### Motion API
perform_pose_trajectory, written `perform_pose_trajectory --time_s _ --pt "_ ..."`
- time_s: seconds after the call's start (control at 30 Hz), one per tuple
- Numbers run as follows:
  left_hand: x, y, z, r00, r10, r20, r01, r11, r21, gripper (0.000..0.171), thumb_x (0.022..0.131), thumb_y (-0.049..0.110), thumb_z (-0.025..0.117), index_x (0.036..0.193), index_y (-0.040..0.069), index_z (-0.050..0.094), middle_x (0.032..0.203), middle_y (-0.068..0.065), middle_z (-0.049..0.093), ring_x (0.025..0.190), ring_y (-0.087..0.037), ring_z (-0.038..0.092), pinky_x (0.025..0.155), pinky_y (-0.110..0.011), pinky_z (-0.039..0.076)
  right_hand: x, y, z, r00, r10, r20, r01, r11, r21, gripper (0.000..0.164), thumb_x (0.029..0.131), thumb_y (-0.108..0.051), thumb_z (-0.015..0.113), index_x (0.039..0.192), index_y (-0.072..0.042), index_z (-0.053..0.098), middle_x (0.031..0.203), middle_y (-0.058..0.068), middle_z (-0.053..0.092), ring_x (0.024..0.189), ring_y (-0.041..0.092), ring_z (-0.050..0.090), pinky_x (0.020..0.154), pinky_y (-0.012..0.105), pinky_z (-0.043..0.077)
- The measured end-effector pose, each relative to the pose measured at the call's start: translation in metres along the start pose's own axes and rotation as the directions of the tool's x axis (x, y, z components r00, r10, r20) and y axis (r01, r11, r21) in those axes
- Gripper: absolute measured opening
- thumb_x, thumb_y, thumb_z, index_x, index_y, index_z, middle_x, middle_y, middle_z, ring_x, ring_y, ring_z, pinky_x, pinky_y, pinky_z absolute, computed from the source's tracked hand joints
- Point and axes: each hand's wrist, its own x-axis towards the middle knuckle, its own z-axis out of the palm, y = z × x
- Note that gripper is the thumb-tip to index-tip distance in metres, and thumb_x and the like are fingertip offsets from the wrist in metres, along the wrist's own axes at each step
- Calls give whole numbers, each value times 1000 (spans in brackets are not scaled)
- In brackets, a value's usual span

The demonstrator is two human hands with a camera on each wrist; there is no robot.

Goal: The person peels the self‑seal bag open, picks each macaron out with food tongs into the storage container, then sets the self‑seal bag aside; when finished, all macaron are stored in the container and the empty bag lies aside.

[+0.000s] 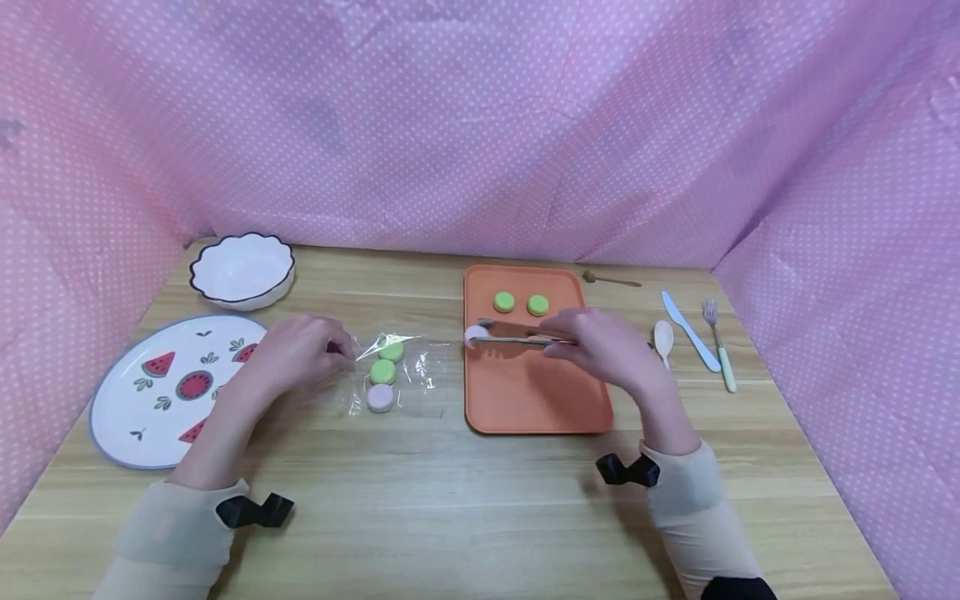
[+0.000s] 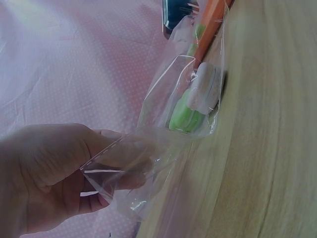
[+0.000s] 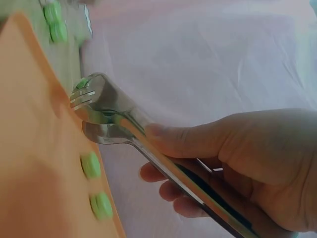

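Lilac macaron (image 1: 474,335) between tongs (image 1: 517,340): clear from head, not right wrist.

Clear bag (image 2: 159,109) of green and pale macarons (image 2: 184,116) between fingers (image 2: 96,144)

My clear plastic bag (image 1: 422,382) encloses three round pastel macarons (image 1: 382,372); a lavender macaron (image 1: 473,335) meets my silver metal tongs (image 3: 168,171).

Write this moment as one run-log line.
left hand: holds bag | right hand: holds tongs at lilac macaron | bag: two green macarons, one lilac | tray: two green macarons
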Motion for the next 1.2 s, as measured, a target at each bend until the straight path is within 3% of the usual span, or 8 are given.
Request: perform_pose_trajectory --time_s 0.13,0.33,0.73,1.0,1.2 --pt "0 0 0 1000 0 2 0 1000 4 14 76 17 75 75 30 72 83 10 70 80 -14 63 73 -40 48 -8 21 -5 998 59 -17 -59 998 11 30 85 -30 68 113 -18 68 101 -5 70 86 10 64 75 35 51" --pt "0 0 1 1000 4 -2 -4 1000 7 13 76 17 75 75 30 72 82 11 70 78 -13 61 72 -39 48 -13 36 -5 995 91 -42 -92 995 -22 26 85 -31 68 108 -20 69 93 -8 70 74 7 61 67 31 48" --pt "0 -1 3 1000 6 -13 -6 1000 15 13 75 18 76 76 30 73 81 12 70 77 -13 62 69 -38 47 -10 39 1 996 82 -45 -85 994 -63 28 84 -30 69 109 -17 70 93 -6 71 67 8 56 59 28 44" --pt "0 1 2 1000 -1 -12 1 1000 10 12 74 19 77 75 30 72 83 12 70 77 -13 62 69 -39 47 -9 39 2 995 87 -47 -91 993 -75 28 84 -30 69 109 -18 70 97 -5 72 75 9 63 63 31 48" --pt "0 1 2 1000 -6 -14 6 1000 16 12 74 20 77 74 31 71 82 12 70 77 -13 62 68 -39 47 -9 39 3 994 97 -41 -100 992 -74 26 84 -31 69 107 -20 70 94 -7 71 71 8 60 58 28 44"
